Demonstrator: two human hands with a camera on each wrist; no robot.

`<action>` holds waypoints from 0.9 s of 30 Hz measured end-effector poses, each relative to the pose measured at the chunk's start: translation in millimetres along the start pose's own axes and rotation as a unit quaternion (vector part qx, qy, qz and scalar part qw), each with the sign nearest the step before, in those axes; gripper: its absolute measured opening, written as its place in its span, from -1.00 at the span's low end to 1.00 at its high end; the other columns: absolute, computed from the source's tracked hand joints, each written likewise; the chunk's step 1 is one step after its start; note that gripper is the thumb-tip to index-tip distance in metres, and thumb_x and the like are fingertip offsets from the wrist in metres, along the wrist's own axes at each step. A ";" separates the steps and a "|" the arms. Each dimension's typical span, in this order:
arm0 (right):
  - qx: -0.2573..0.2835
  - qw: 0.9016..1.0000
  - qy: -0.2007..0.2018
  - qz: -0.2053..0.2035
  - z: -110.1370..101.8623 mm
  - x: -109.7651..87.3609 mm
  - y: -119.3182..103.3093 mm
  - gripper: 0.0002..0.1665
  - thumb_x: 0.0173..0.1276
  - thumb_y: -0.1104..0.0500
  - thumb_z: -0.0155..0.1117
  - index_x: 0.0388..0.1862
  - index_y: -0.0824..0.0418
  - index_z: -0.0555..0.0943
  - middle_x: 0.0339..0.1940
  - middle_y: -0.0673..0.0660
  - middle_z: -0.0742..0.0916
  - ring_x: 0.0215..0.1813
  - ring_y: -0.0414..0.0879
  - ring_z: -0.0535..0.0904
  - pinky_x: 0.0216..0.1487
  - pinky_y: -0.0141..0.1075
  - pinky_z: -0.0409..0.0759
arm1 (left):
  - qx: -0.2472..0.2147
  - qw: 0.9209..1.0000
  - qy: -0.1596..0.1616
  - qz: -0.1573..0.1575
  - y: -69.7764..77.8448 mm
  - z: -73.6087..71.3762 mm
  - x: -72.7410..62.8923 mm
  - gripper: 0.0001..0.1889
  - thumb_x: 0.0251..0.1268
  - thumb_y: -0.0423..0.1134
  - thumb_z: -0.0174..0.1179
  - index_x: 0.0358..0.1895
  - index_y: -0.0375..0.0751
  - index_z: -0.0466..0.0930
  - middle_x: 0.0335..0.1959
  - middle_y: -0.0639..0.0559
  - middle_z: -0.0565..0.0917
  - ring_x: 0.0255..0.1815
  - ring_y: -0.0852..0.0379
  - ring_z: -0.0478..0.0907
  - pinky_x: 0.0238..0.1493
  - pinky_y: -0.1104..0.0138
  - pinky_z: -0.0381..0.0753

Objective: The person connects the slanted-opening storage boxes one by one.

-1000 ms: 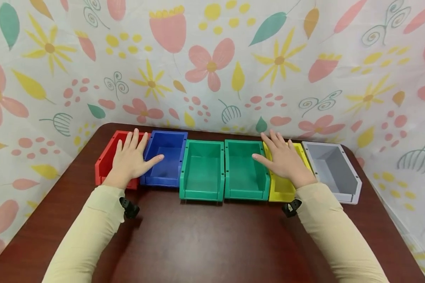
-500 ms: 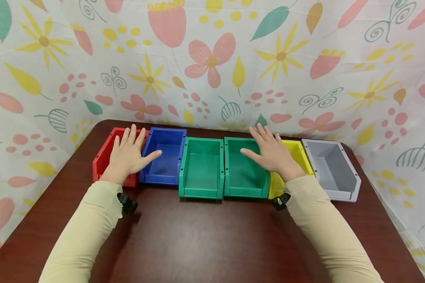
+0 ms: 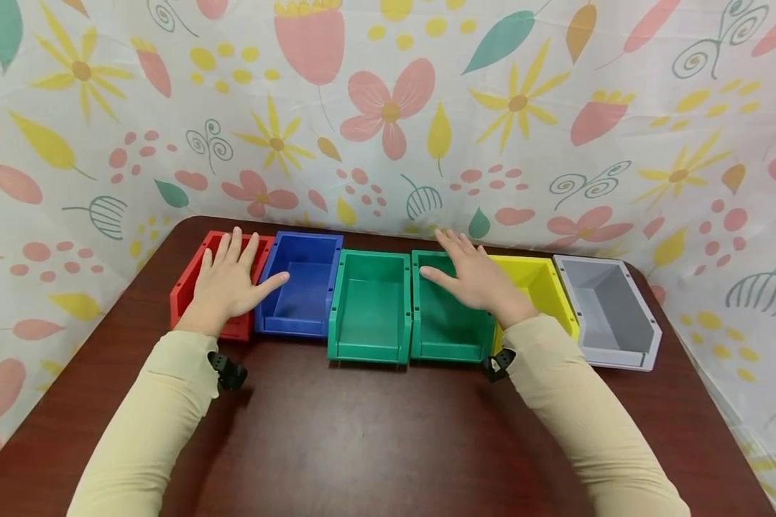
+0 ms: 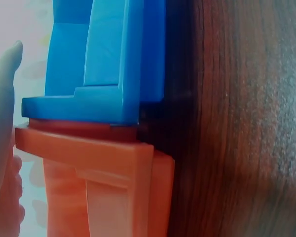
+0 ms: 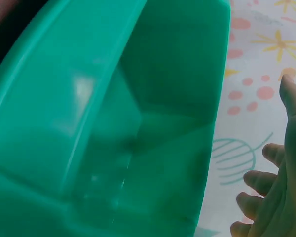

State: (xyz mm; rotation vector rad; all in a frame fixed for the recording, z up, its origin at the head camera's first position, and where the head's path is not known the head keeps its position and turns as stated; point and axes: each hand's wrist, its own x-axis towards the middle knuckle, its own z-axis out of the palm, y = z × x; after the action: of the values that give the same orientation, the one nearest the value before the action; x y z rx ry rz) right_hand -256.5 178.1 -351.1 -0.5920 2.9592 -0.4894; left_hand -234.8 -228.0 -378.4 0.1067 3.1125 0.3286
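My left hand (image 3: pixel 225 286) is spread flat over the red bin (image 3: pixel 182 293), its thumb reaching across toward the blue bin (image 3: pixel 302 283). Fingers straight, it holds nothing; the left wrist view has it above the rims of the red and blue bins. My right hand (image 3: pixel 481 280) hovers with extended fingers over the right-hand green bin (image 3: pixel 449 337), its wrist near the yellow bin (image 3: pixel 543 283). In the right wrist view, a gap shows between that hand and the green bin. Another green bin (image 3: pixel 371 309) stands between the hands. The bins I can see into hold nothing.
A grey bin (image 3: pixel 611 309) ends the row on the right. All the bins stand side by side near the back edge of the dark wooden table (image 3: pixel 362 438). A flower-patterned cloth (image 3: pixel 388 179) hangs behind and at both sides.
My right hand has moved left, from over the yellow bin to over the right-hand green bin. The left hand has shifted slightly left. The bins stay in place.
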 end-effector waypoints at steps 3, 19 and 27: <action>0.037 0.999 -0.013 0.006 1.6 1.3 -5.6 0.03 0.27 -0.53 -0.25 0.56 -0.07 -0.17 0.58 0.07 0.03 0.57 0.13 -0.12 0.50 0.13 -0.12 | -0.008 1.000 -0.001 -0.005 -2.6 -0.9 -2.0 0.10 0.08 0.59 -0.34 0.53 -0.12 -0.31 0.53 -0.23 -0.36 0.54 -0.25 -0.42 0.43 -0.19 -0.45; 0.254 0.967 0.021 0.012 -2.7 7.8 -38.2 -0.13 0.33 -0.40 -0.10 0.52 -0.14 0.01 0.46 0.09 0.35 0.47 -0.01 0.23 0.38 0.05 0.28 | -0.067 0.997 0.009 -0.025 -23.3 -10.7 -8.4 0.06 0.18 0.51 -0.33 0.52 -0.23 -0.29 0.52 -0.31 -0.35 0.52 -0.31 -0.43 0.41 -0.23 -0.42; 0.314 0.949 0.003 0.025 -0.4 17.6 -58.4 -0.21 0.42 -0.24 -0.04 0.52 -0.01 0.07 0.42 0.08 0.40 0.44 -0.01 0.27 0.36 -0.03 0.33 | -0.083 0.996 0.031 -0.032 -36.4 -16.4 -7.6 0.02 0.24 0.46 -0.34 0.51 -0.30 -0.25 0.50 -0.39 -0.27 0.51 -0.36 -0.38 0.41 -0.24 -0.35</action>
State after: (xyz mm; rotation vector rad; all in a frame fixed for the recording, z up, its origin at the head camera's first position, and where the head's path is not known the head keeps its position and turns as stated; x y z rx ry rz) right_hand -251.7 120.4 -332.0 -0.4310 2.5763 -1.3445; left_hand -230.0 -267.5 -369.9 -0.0037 3.1246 0.5961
